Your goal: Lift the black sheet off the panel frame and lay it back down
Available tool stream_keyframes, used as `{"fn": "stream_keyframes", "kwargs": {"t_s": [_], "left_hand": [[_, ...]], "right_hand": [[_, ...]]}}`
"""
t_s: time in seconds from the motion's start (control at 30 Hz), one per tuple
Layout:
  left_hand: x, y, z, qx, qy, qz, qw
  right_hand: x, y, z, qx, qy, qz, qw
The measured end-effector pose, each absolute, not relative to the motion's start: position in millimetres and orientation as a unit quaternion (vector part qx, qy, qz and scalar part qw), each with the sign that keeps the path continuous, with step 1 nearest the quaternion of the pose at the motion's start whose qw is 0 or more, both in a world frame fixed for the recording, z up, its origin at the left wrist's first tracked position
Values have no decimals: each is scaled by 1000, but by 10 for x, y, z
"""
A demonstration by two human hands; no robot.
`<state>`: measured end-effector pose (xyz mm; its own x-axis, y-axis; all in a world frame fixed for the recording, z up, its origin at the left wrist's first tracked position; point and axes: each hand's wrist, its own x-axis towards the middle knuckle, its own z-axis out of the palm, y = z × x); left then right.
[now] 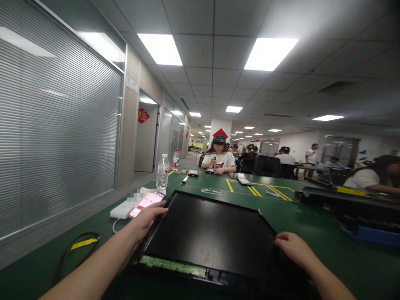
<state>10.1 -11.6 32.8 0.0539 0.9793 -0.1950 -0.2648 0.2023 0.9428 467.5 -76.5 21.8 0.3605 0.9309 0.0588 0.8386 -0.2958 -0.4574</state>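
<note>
A large black LCD screen panel lies face up in front of me, with a thin dark frame around it. Along its near edge a green circuit board strip is exposed. My left hand grips the panel's left edge, fingers over the rim. At the right edge, my right hand pinches the frame between thumb and fingers. Just beyond my left hand lies a phone with a lit pink and white display, beside a white box-shaped device with a cable.
A water bottle and a red-labelled bottle stand on the green table. A black strap with a yellow tag lies left. Dark panels are stacked right, above a blue tray. Another person sits opposite.
</note>
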Motion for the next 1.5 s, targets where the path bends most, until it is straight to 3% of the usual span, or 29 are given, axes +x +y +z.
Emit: {"fn": "stream_keyframes", "kwargs": {"t_s": [0.53,1.27,1.5], "left_hand": [[90,-69,323,411,464,520,587],[176,-113,284,390,451,494,633],[166,-78,174,456,476,503,559]], "right_hand": [[4638,-773,221,-802,-551,111,203],[4632,-762,224,-803,-554,107,191],[4623,-785,230,-803,-554,100,195]]}}
